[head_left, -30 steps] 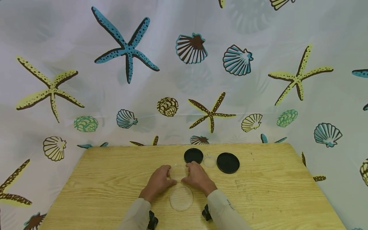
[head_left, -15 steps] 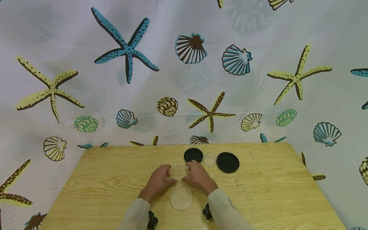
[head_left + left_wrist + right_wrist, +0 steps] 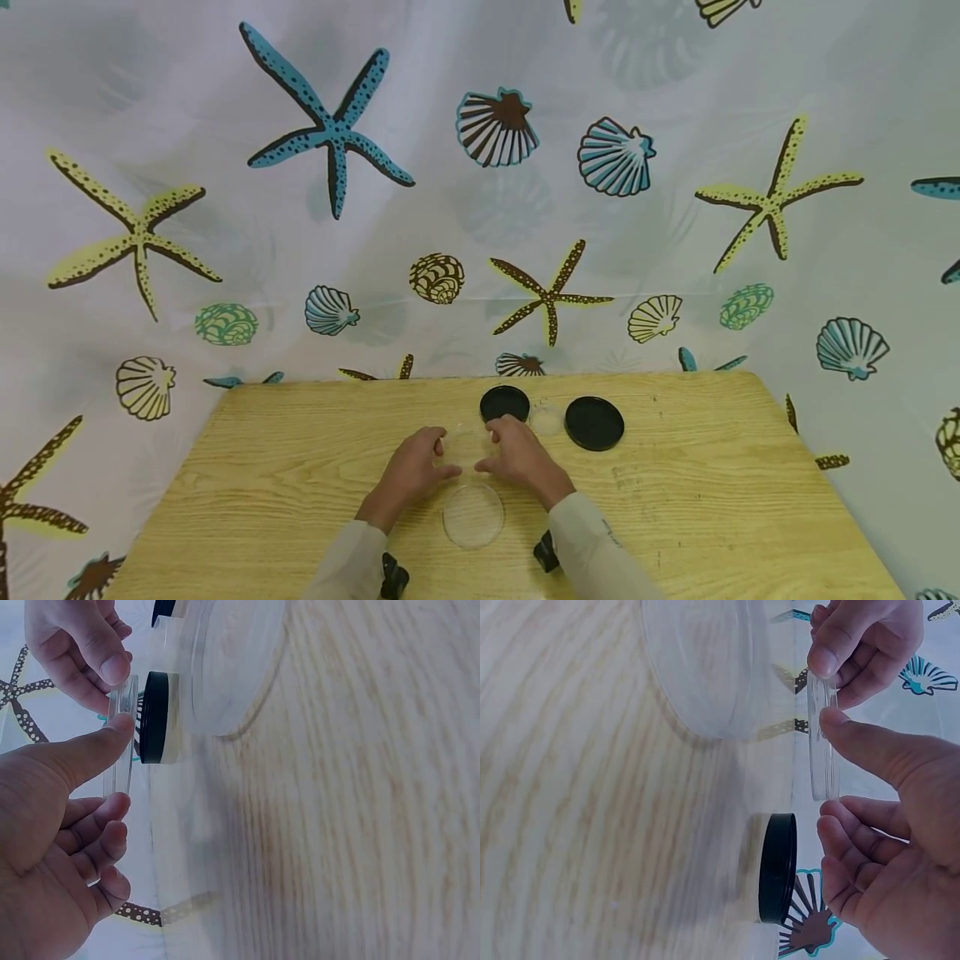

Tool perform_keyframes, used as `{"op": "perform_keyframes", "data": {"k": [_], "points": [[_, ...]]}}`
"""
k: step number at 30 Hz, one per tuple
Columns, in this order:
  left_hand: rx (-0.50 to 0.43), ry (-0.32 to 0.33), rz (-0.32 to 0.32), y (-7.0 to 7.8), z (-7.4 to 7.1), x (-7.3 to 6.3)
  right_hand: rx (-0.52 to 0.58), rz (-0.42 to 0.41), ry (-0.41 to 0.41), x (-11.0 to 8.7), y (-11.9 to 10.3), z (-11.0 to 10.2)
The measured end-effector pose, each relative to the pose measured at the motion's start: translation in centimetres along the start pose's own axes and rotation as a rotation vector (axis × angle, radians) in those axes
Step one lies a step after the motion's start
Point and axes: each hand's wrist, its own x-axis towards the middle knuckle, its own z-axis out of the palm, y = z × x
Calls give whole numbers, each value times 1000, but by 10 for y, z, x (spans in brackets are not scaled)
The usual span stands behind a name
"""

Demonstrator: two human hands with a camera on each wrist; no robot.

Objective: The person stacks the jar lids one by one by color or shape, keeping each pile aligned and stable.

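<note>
Between both hands is a clear, shallow round petri dish [image 3: 823,765], faint in the head view and seen edge-on above the table in the wrist views. My left hand [image 3: 411,468] pinches its left side, thumb toward me and fingers beyond. Mirroring it, my right hand [image 3: 525,463] grips the right side, with the thumb [image 3: 862,746] along the near face. A larger clear petri dish [image 3: 473,517] lies on the table just in front of the hands, between the two wrists.
Behind the right hand stands a round black dish [image 3: 505,403]. Right of it come a small clear dish [image 3: 547,421] and a larger black dish [image 3: 594,423]. The wooden table [image 3: 285,467] ends at a shell-and-starfish patterned curtain [image 3: 420,208].
Both hands still hold the petri dish and have shifted slightly up and away, with the forearms a little further apart. The other dishes stay put.
</note>
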Motion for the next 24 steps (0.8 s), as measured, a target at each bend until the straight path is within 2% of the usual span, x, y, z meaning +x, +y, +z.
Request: {"op": "perform_keyframes", "data": {"k": [9,24], "points": [[-20,-2,7,6,-4,-5,-8,-71,2,-7,-1,-10],[-25,2,37,5,-3,-11,3,-85,-9,-13,2,-10]]}}
